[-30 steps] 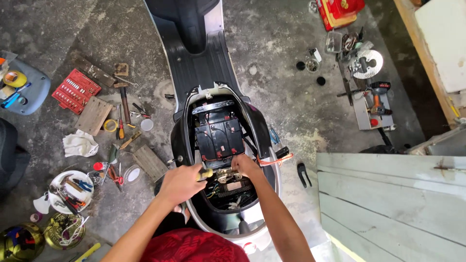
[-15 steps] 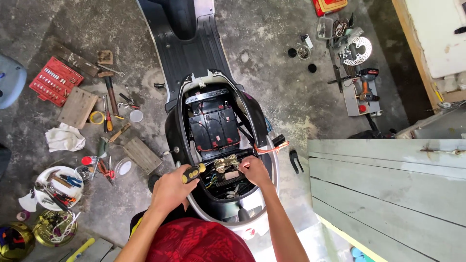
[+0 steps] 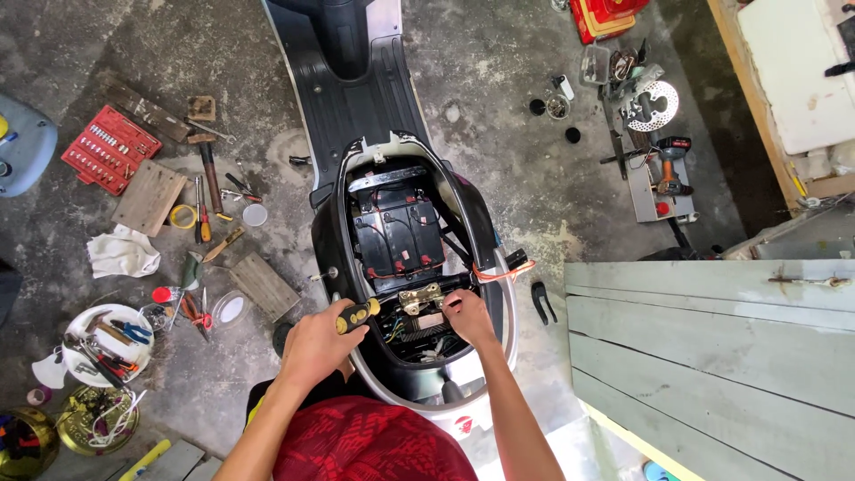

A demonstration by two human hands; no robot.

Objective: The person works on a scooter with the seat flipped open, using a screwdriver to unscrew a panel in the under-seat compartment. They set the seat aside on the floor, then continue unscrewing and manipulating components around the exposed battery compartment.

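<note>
1. Scooter [image 3: 392, 169] stands on the concrete floor [image 3: 499, 116] with its seat off and the rear bay open; the black battery pack [image 3: 398, 236] sits exposed in the middle of it.
2. Left hand [image 3: 316, 343] is closed around a screwdriver with a yellow and black handle [image 3: 358, 314], its tip aimed at the brass-coloured bracket [image 3: 419, 297] just behind the battery.
3. Right hand [image 3: 467, 313] rests on the far end of that bracket, fingers pinched at it; whether they grip a fastener I cannot tell.
4. Judging by this, the stripping is done and the work at the bracket is under way: wires lie loose below it and an orange cable [image 3: 503, 270] hangs over the body's edge.
5. Further out on the floor lie a red socket set [image 3: 110, 148], wooden blocks, pliers, a white rag [image 3: 123, 252], a brake disc [image 3: 653, 104] and a cordless drill [image 3: 671, 165].
</note>
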